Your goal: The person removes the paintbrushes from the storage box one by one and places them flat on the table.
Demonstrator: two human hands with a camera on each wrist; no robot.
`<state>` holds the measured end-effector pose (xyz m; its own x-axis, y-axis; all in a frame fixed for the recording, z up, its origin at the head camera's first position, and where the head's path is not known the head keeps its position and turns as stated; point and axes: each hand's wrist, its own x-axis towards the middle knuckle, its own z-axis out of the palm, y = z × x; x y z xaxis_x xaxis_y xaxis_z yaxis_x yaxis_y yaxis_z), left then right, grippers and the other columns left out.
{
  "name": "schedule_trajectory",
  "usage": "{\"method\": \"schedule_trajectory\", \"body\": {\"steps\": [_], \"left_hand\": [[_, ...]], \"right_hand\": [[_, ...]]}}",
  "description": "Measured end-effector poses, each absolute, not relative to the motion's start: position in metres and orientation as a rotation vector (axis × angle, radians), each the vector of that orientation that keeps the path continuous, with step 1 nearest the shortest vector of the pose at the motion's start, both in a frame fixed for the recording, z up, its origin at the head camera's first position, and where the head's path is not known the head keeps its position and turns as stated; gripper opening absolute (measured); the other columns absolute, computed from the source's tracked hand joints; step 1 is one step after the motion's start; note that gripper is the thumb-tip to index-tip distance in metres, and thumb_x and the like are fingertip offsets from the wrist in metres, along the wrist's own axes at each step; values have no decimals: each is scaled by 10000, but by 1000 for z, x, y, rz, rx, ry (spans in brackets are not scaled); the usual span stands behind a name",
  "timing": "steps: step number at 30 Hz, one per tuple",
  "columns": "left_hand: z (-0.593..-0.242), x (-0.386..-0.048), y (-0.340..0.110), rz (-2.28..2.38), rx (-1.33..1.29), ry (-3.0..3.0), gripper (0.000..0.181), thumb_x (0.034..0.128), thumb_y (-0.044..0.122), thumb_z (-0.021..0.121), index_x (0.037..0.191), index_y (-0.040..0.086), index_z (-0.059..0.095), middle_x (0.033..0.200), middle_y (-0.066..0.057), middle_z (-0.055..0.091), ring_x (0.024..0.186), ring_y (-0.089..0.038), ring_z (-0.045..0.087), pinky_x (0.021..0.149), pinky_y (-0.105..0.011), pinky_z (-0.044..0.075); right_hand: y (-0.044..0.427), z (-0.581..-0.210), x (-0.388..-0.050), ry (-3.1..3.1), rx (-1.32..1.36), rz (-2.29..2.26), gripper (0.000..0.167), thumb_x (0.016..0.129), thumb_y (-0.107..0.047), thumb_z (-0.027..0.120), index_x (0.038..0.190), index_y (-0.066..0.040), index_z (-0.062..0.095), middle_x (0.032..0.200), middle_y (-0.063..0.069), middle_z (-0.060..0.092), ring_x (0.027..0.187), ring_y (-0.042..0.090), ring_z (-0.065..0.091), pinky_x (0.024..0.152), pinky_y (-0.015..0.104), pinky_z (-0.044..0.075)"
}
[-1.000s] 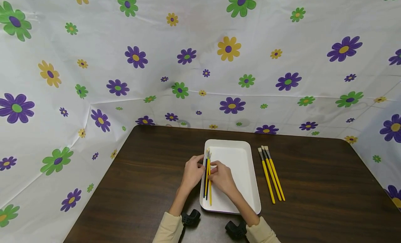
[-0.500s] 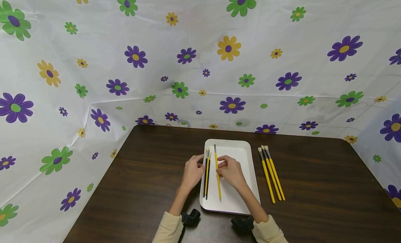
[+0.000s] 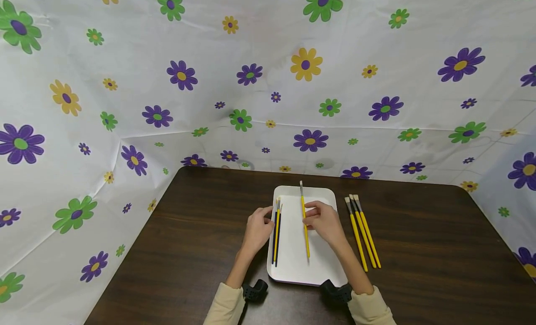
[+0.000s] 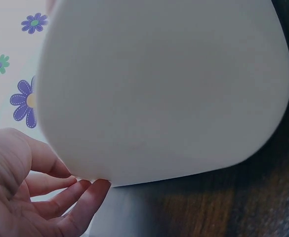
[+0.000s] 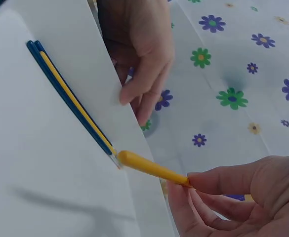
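Between the thumb and fingertips of my right hand (image 3: 325, 222) is a yellow paintbrush (image 3: 307, 241), bristles pointing away, over the middle of the white tray (image 3: 293, 274). In the right wrist view its yellow handle (image 5: 151, 168) sticks out of the pinching right hand (image 5: 243, 197). My left hand (image 3: 257, 229) grips the tray's left edge, and the left wrist view shows the left hand's (image 4: 40, 192) fingertips on the tray's rim (image 4: 109, 175). Beside that edge, inside the tray, lie two dark-handled brushes (image 5: 70, 98) and a yellow one (image 5: 75, 94).
Three larger yellow brushes (image 3: 362, 236) with pale bristles lie on the dark wooden table (image 3: 431, 241) to the right of the tray. Behind the table hangs a white cloth (image 3: 268, 45) with flowers. A black wrist device (image 3: 255, 291) sits at the left sleeve, another (image 3: 336, 292) at the right.
My right hand has taken one yellow brush away from the group at the tray's left side and carried it rightward to the middle. The left hand has stayed at the tray's edge.
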<state>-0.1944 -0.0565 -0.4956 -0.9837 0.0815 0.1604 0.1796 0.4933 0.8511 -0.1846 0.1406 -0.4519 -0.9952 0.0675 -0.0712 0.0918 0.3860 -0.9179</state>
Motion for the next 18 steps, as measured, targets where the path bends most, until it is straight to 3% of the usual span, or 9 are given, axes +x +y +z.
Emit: {"method": "schedule_trajectory", "body": {"steps": [18], "left_hand": [[-495,-195,-56,-1537,-225,-2613,411,910,-101,595,1318,-106,646,1210,-244,653,899,-310,705,729,-409,599]], "right_hand": [[173,-440,-184,2605,91,-1732,364,902,67,689,1257,128,636,983,211,697,799,242,703,699,342,621]]}}
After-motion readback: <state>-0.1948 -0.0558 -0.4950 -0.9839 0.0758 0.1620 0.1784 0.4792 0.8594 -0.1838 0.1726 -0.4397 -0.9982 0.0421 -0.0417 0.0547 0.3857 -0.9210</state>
